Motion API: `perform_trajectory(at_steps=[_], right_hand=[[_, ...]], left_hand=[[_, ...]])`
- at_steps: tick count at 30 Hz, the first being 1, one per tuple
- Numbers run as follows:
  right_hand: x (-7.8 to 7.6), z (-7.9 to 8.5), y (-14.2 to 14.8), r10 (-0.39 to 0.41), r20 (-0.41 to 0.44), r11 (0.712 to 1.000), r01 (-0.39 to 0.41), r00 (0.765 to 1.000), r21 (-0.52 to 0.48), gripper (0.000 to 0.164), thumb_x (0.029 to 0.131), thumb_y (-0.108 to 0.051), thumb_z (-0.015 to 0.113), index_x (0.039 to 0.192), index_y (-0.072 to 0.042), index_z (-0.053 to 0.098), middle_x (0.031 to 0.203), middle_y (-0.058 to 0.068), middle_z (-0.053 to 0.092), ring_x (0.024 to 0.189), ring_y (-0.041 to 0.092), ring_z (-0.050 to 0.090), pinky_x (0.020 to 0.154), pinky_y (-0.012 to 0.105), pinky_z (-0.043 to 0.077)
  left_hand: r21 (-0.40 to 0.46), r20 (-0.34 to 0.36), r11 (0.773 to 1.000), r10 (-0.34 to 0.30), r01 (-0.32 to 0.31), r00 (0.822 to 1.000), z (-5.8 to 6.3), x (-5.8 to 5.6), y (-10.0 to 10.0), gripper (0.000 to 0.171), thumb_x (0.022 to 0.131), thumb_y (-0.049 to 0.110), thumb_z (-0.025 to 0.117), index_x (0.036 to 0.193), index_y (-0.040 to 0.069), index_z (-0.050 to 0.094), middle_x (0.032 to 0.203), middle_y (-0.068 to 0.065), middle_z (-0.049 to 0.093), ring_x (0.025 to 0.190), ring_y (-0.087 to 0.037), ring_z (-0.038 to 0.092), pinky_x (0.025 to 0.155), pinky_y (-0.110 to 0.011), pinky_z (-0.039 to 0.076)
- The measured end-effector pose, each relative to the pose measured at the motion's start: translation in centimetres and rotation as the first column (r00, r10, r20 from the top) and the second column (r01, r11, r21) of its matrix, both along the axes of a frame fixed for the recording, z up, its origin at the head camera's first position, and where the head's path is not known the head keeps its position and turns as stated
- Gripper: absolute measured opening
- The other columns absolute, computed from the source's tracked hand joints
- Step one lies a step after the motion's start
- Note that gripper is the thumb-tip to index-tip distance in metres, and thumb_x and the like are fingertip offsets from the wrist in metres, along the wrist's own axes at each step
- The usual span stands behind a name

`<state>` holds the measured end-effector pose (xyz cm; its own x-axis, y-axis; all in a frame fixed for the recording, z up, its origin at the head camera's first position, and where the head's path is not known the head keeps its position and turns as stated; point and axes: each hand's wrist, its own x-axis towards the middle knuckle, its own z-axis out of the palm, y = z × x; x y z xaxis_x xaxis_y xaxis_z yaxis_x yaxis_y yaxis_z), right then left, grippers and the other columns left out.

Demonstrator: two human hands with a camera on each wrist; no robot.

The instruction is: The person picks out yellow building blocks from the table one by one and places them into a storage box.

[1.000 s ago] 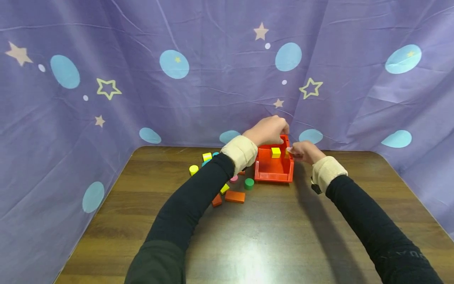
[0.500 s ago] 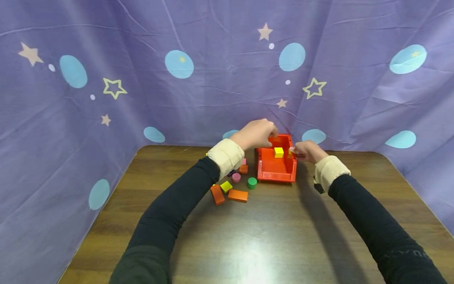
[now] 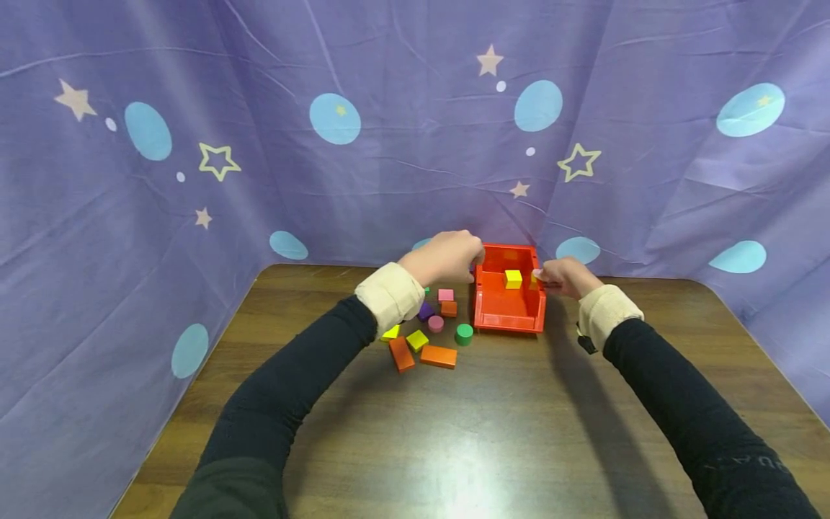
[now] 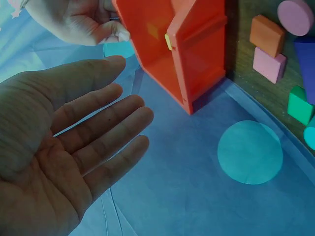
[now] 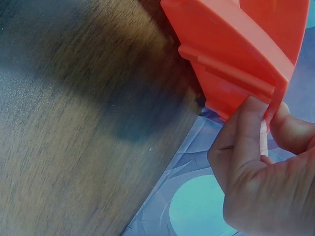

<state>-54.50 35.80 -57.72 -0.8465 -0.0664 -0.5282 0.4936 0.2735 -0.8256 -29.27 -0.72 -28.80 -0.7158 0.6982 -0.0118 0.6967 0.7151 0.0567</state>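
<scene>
Red plastic meets the right hand (image 3: pixel 567 278), whose thumb and bent fingers pinch the right wall of a bin (image 3: pixel 508 321) on the counter (image 3: pixel 519 425), near its far edge. The left hand (image 3: pixel 444 257) hovers just beside the bin's left wall; the left wrist view shows its fingers extended and a little spread, with nothing held. Inside the bin sits a yellow cube (image 3: pixel 513 280). Just left of the bin lie an orange block (image 3: pixel 449 308) and a pink block (image 3: pixel 446 295), next to a purple block (image 3: pixel 425 311) and a pink disc (image 3: pixel 436 324). Nearer the wearer are a green cylinder (image 3: pixel 463 334) and two orange bricks (image 3: pixel 438 357). Behind everything hangs a purple cloth (image 3: pixel 415 194) patterned with stars and blue ovals.
</scene>
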Motion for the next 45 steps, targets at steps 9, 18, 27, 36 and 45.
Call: perform_trajectory(at_steps=[9, 18, 27, 36, 45], right_hand=[[4.1, 4.5, -2.2, -0.016, -0.001, 0.999, 0.016, 1.000, 0.049, 0.010, 0.096, -0.007, 0.066, 0.090, 0.000, 0.064, 0.088, 0.009, 0.063, 0.078, 0.023, 0.066, 0.076, 0.038, 0.059], [1.7, 1.8, -1.2, -0.002, 0.000, 0.999, 0.002, 1.000, 0.036, 0.014, 0.097, -0.014, 0.070, 0.095, -0.003, 0.062, 0.090, 0.007, 0.062, 0.079, 0.022, 0.066, 0.078, 0.040, 0.059], [0.6, 0.9, -0.3, -0.007, 0.011, 1.000, 0.007, 1.000, 0.029, 0.010, 0.094, -0.009, 0.070, 0.089, -0.002, 0.064, 0.086, 0.008, 0.064, 0.076, 0.024, 0.065, 0.074, 0.040, 0.059], [12.7, 13.2, -6.4, 0.069, -0.028, 0.997, -0.068, 0.997, 0.020, 0.014, 0.094, 0.002, 0.062, 0.080, 0.002, 0.059, 0.079, 0.011, 0.057, 0.070, 0.021, 0.059, 0.069, 0.032, 0.055], [14.5, 14.8, -7.9, 0.041, -0.052, 0.992, -0.035, 0.998, 0.119, 0.017, 0.098, -0.002, 0.059, 0.081, -0.001, 0.058, 0.080, 0.007, 0.056, 0.070, 0.016, 0.058, 0.072, 0.031, 0.056]], left_hand=[[-0.031, 0.083, 0.999, -0.010, 0.012, 0.997, -1.1, 0.8, -1.7, 0.014, 0.086, 0.012, 0.082, 0.090, 0.006, 0.070, 0.077, 0.001, 0.052, 0.073, -0.013, 0.046, 0.064, -0.027, 0.037], [-0.022, 0.168, 1.000, 0.000, 0.004, 0.986, -2.9, 1.6, -3.5, 0.016, 0.083, 0.000, 0.077, 0.098, 0.006, 0.077, 0.092, -0.006, 0.072, 0.080, -0.017, 0.058, 0.073, -0.029, 0.051], [-0.048, 0.230, 0.999, 0.010, 0.001, 0.973, -4.4, 2.1, -4.7, 0.013, 0.085, 0.003, 0.080, 0.096, 0.002, 0.076, 0.082, -0.001, 0.064, 0.076, -0.016, 0.056, 0.069, -0.027, 0.048], [-0.070, 0.255, 0.997, 0.003, 0.016, 0.967, -6.0, 2.8, -5.3, 0.020, 0.076, -0.001, 0.084, 0.096, 0.001, 0.078, 0.086, -0.003, 0.069, 0.076, -0.016, 0.056, 0.068, -0.027, 0.050], [-0.102, 0.310, 0.995, 0.037, -0.005, 0.950, -7.2, 3.2, -5.5, 0.024, 0.075, -0.003, 0.085, 0.096, 0.001, 0.076, 0.099, -0.009, 0.074, 0.079, -0.015, 0.055, 0.071, -0.028, 0.051]])
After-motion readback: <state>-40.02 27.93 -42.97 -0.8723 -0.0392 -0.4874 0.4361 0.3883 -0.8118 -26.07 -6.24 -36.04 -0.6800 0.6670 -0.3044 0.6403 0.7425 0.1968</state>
